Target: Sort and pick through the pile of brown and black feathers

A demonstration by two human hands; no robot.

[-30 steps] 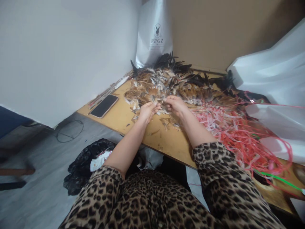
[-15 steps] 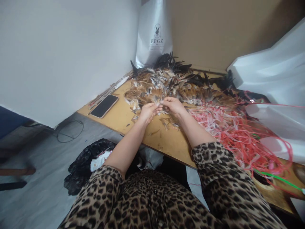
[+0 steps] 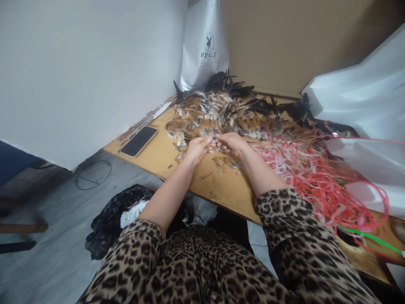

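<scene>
A big heap of brown, white and black feathers [image 3: 228, 112] covers the far part of the wooden table [image 3: 218, 190]. My left hand [image 3: 196, 148] and my right hand [image 3: 231, 143] meet at the near edge of the heap, fingertips together. Both are curled in a pinch around a small bunch of feathers [image 3: 212, 137] held between them. A few loose feathers [image 3: 221, 162] lie on the wood just below my hands.
A dark phone [image 3: 139, 141] lies at the table's left edge beside thin sticks. Red and pink plastic strips [image 3: 313, 177] spread over the right side. A grey PPGZ bag [image 3: 205, 46] stands behind; white plastic sheeting [image 3: 363, 101] at right. A black bag [image 3: 117, 215] sits on the floor.
My hands have closed in on each other, the right one sliding slightly left; they stay pinched at the heap's edge. Nothing else has moved.
</scene>
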